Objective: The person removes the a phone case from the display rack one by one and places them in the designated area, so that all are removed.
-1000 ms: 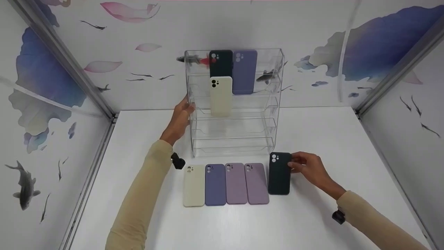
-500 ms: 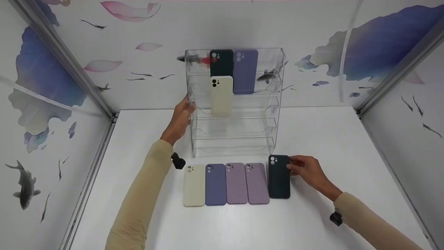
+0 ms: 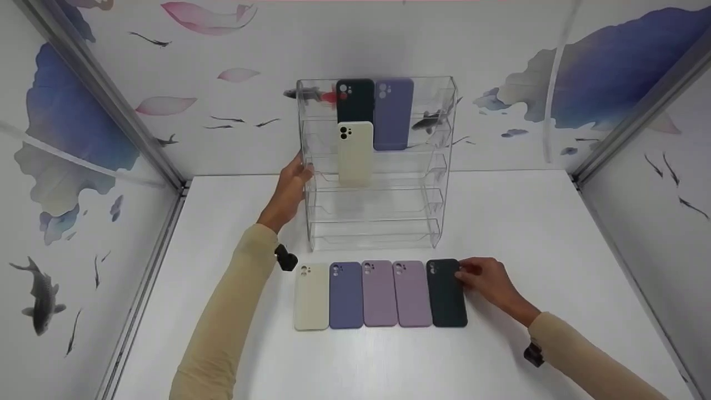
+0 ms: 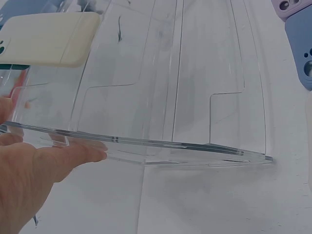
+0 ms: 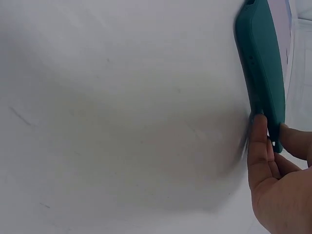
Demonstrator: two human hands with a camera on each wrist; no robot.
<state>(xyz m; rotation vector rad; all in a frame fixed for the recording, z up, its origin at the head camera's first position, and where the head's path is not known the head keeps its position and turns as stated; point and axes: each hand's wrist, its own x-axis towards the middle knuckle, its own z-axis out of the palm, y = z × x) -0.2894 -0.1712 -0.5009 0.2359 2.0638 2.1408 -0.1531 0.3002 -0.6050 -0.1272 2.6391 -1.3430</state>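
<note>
Has just moved the dark green case (image 3: pixel 447 294) away from the right front corner of the clear rack (image 3: pixel 400 189) and down to the right end of the row in front of that rack, just beside the second lilac case (image 3: pixel 412 293). Seems, judging by this, to bring the row on the bench (image 3: pixel 355 361) to five cases in line, though without having let go of the last one. Pinches the dark green case between thumb and fingers of the right hand (image 3: pixel 491 282), at its right-hand corner toward the rack. Cannot tell from these views of any gap between that corner and the bench. Keeps the left hand (image 3: pixel 288 191) gripped on the left side wall of the clear rack, thumb and fingers to opposite faces, with no shift evident there. To be seen in front of the rack, reading leftward past the second lilac case: the first lilac case (image 3: pixel 380 293), the blue case (image 3: pixel 346 295), the cream case (image 3: pixel 311 297). Inside the rack, unchanged: a racked green case (image 3: pixel 355 105) left of a racked violet case (image 3: pixel 394 114), with a white case (image 3: pixel 355 158) lower down, partly covering the green one.
</note>
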